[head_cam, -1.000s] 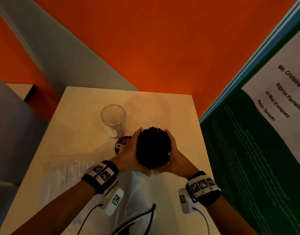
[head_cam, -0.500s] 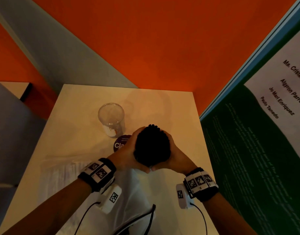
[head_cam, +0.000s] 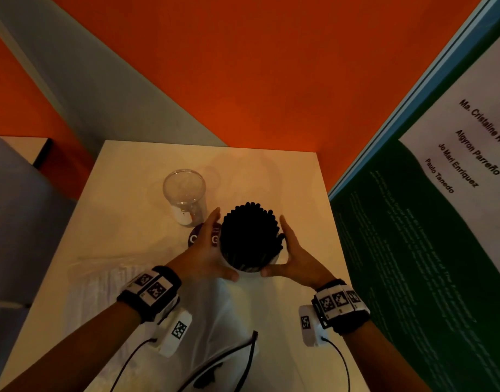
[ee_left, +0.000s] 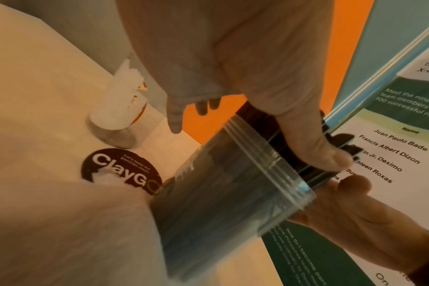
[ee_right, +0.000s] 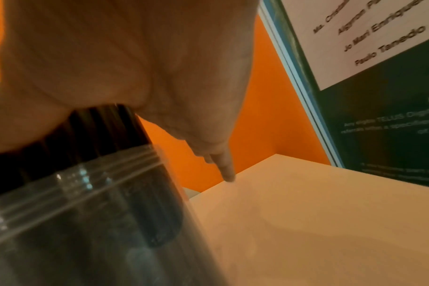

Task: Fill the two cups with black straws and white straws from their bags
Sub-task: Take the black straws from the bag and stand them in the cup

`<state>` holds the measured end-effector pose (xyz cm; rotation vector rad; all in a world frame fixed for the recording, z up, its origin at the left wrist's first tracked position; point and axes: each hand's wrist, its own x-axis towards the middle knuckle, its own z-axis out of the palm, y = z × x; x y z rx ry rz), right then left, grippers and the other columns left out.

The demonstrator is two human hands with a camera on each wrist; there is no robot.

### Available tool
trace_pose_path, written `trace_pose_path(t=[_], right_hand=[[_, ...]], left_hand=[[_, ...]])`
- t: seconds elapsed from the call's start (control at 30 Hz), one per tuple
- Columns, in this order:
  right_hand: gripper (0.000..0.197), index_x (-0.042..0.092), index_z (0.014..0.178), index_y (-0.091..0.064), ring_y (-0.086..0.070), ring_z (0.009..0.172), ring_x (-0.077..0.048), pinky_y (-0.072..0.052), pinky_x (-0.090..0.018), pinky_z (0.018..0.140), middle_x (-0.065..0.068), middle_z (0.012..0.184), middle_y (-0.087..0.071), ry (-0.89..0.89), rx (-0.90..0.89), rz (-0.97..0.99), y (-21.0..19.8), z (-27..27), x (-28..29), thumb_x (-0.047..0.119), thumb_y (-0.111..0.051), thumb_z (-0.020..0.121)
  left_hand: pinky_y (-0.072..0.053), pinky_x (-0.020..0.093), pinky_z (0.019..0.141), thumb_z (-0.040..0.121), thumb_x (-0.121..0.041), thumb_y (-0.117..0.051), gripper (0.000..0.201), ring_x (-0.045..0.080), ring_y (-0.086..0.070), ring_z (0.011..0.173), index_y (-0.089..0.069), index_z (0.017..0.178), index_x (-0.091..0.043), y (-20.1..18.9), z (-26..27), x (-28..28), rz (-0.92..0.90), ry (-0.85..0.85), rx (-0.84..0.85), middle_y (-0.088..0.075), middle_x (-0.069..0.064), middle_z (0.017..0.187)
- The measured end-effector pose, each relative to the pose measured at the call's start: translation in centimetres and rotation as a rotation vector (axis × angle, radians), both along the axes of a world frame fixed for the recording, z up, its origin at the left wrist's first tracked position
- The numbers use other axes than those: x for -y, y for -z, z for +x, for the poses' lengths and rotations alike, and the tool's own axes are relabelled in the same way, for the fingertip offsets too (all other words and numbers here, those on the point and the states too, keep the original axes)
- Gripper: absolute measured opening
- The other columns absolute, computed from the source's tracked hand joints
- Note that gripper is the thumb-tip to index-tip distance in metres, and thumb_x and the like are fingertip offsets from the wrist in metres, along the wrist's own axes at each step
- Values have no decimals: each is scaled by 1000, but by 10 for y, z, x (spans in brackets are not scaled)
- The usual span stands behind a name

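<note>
Along the left edge of the pale tabletop (head_cam: 121, 222), near the front corner, lies a clear plastic bag of white straws (head_cam: 101, 281), flat and not yet emptied. Further back, near the table's middle, stands an empty clear plastic cup (head_cam: 184, 195); just in front of it a round dark sticker (ee_left: 121, 170) is stuck to the surface. The left hand (head_cam: 203, 250) comes next, fingers straight and close together, thumb pointing inward under the bundle, palm beside a second clear plastic cup (ee_left: 233, 195) packed tight with black straws (head_cam: 250, 236). On the other side the right hand (head_cam: 297, 256) mirrors it, fingers likewise straight and together, thumb lying against the straws just above the rim. Half a second ago both hands were cupped closely round the straw tops, squeezing the bundle; now they have spread apart and the straw ends show as a full, even disc. That suggests the black half of the job is essentially done and the hands are letting go. A crumpled white plastic bag (head_cam: 229, 321), probably the black straws' own, lies at the front edge below the wrists. Beyond the table's right edge stands a dark green printed poster (head_cam: 413, 250). What is left is the white straws and the empty cup.
</note>
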<state>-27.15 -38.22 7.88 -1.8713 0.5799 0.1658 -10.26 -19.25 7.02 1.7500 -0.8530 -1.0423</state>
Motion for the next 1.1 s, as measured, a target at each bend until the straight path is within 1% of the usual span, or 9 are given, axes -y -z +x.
trace_pose_path(t=[0.13,0.3,0.43,0.53,0.6,0.7,0.8,0.87,1.1], right_hand=[[74,19,139,-41,-40,128,-12,-36,-30,108,4,139,-41,-64,-226,-199,-8,-41,-2,46,-71,78],[29,12,106,-67,-57,87,-13,-48,-31,84,-9,107,-67,-627,-510,-205,-24,-71,-55,35,-59,91],[29,-2,113,-64,-57,70,-14,-47,-24,69,-22,102,-66,-814,-571,-26,-18,-62,-124,19,-51,97],[29,-7,117,-62,-61,90,-30,-44,-26,75,-27,118,-61,-727,-588,-48,-4,-49,-166,9,-46,99],[20,2,99,-66,-56,85,-29,-40,-31,78,-26,110,-62,-623,-560,-142,10,-36,-190,8,-47,98],[35,17,62,-40,-31,57,-18,-34,-25,63,-9,68,-41,-542,-565,-384,38,-19,-217,16,-48,97],[22,3,110,-53,-50,97,-34,-38,-40,94,-20,109,-51,-443,-675,-494,64,-13,-234,19,-40,99],[46,0,139,-31,-40,124,-36,-32,-41,108,-21,138,-38,-432,-697,-599,84,-14,-241,23,-37,100],[52,1,138,-26,-42,120,-30,-35,-36,103,-18,133,-37,-263,-761,-782,103,-15,-259,31,-39,99]], left_hand=[[-34,28,105,52,-62,-80,100,6,-31,129,-20,130,-48,-13,-17,-45,1,-2,207,-27,-19,137],[-46,19,71,52,-95,-51,77,2,-55,86,-48,107,-40,-12,-60,-90,427,510,478,-56,-22,102],[-43,28,69,84,-63,-54,45,16,-55,84,-54,108,-25,-2,-82,-103,495,674,581,-61,-4,102],[-48,37,74,94,-37,-52,26,24,-59,82,-60,93,-12,-8,-80,-105,369,531,532,-65,7,92],[-49,37,76,94,-33,-54,24,22,-61,83,-63,94,-10,-12,-80,-105,301,470,525,-67,8,92],[-49,36,76,93,-31,-56,22,21,-61,86,-64,98,-11,-17,-82,-105,263,398,500,-67,6,96],[-46,33,73,92,-30,-58,20,20,-60,83,-64,97,-12,-19,-88,-108,225,363,466,-67,6,93],[-46,32,73,92,-30,-58,20,19,-59,82,-64,97,-12,-19,-91,-112,211,357,460,-66,5,93],[-49,38,77,93,-30,-57,23,24,-60,87,-62,101,-9,-16,-94,-130,210,356,446,-66,11,95]])
